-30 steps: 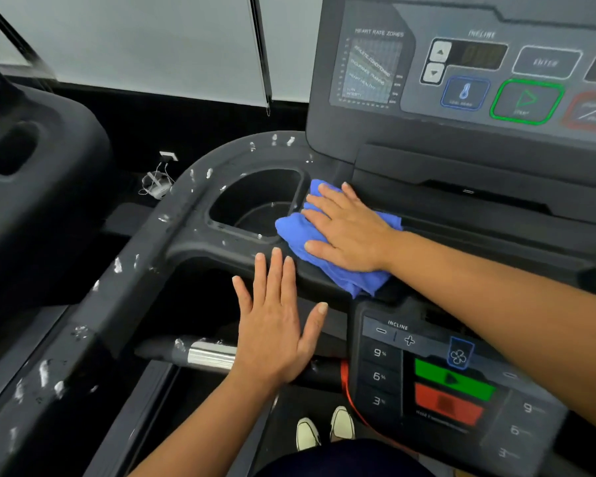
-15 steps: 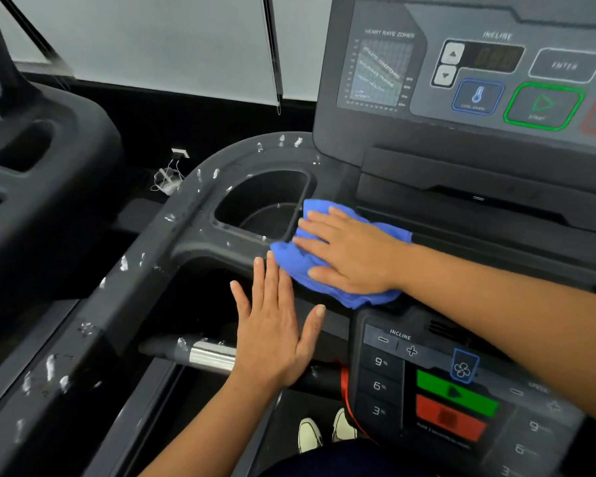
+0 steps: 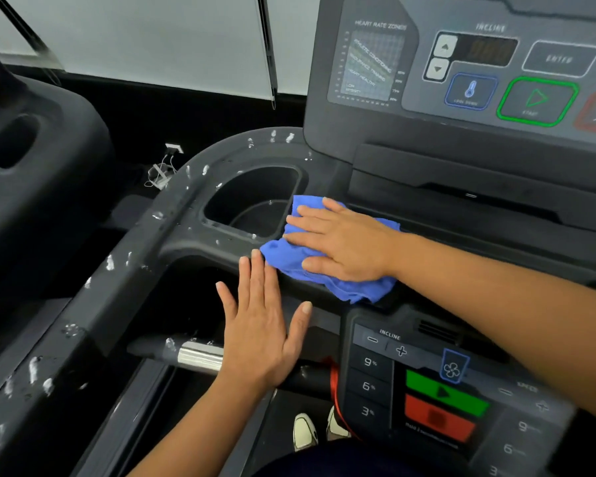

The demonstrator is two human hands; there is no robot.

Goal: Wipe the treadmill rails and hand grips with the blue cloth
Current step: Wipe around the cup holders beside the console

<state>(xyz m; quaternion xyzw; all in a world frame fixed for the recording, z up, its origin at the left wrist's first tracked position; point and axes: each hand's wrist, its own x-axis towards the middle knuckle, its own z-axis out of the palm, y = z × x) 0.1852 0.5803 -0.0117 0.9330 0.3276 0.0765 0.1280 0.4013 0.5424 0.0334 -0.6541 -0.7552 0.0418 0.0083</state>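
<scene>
Blue cloth (image 3: 348, 289) sits bunched on the dark ledge just right of the cup holder (image 3: 252, 197), one corner at the holder's rim. Our right hand (image 3: 344, 242) lies flat on top of it, fingers straight, pressing rather than gripping. Our left hand (image 3: 258, 325) is spread open just below the cup holder, fingertips near the cloth's edge, holding nothing; whether it rests on the crossbar or hovers, we cannot tell. By our reading we are mid-wipe, working the frame around the holder. White flecks dot the rail (image 3: 93, 304) curving away left of the cup holder, so that stretch looks unwiped. So does the chrome-banded hand grip (image 3: 197, 356) below the holder. Next, we judge, the cloth must slide leftward past the holder onto that speckled rail under firm, flat pressure, with our left hand out of its path.
</scene>
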